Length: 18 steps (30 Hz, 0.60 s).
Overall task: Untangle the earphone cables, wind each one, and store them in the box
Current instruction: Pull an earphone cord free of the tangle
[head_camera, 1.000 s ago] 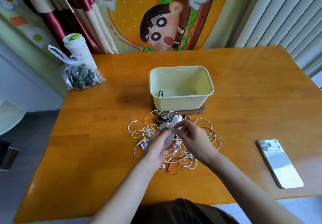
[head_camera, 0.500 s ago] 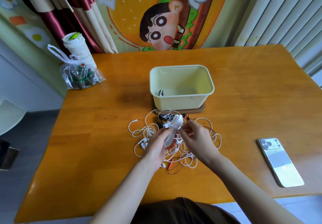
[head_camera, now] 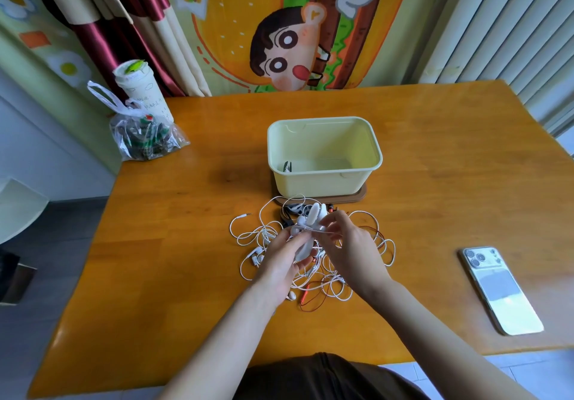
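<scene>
The left hand (head_camera: 281, 270) grips a white oblong piece (head_camera: 313, 213), and the right hand (head_camera: 351, 250) pinches a white cable strand (head_camera: 316, 229) crossing it. Both hands sit directly above the earphone cable tangle (head_camera: 257, 235), which lies on the table (head_camera: 186, 244) at 6 o'clock of the box (head_camera: 323, 182).

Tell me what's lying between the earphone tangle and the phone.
Nothing. In the head view, only bare orange tabletop separates the earphone tangle from the phone to its right.
</scene>
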Available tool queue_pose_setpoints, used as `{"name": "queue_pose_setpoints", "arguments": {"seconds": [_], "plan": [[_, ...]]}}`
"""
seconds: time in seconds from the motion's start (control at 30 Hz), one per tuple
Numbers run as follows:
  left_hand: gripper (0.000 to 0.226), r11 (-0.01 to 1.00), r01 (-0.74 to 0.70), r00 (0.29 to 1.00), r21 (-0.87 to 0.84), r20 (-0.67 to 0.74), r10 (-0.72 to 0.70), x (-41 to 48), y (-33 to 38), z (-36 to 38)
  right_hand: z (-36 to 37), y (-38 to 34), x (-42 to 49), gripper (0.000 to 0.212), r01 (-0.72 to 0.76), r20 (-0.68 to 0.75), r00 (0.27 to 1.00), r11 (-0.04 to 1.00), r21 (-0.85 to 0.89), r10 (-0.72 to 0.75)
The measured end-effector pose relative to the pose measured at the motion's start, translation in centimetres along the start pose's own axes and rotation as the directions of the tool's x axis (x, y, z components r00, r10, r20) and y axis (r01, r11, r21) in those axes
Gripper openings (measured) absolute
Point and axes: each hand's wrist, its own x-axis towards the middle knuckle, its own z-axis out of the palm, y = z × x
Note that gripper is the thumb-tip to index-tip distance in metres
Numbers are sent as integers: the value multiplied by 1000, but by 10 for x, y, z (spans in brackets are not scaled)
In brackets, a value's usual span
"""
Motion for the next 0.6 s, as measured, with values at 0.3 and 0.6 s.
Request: {"name": "queue_pose_setpoints", "arguments": {"seconds": [0.3, 0.6], "plan": [[15, 1000, -9, 1000, -3, -14, 9, -1, 0, 1, 5, 2, -3, 26, 206, -14, 978, 976, -76, -207], [19, 1000, 2, 1000, 6, -11, -2, 1, 2, 2, 3, -2, 4, 16, 209, -14, 978, 977, -45, -210]]}}
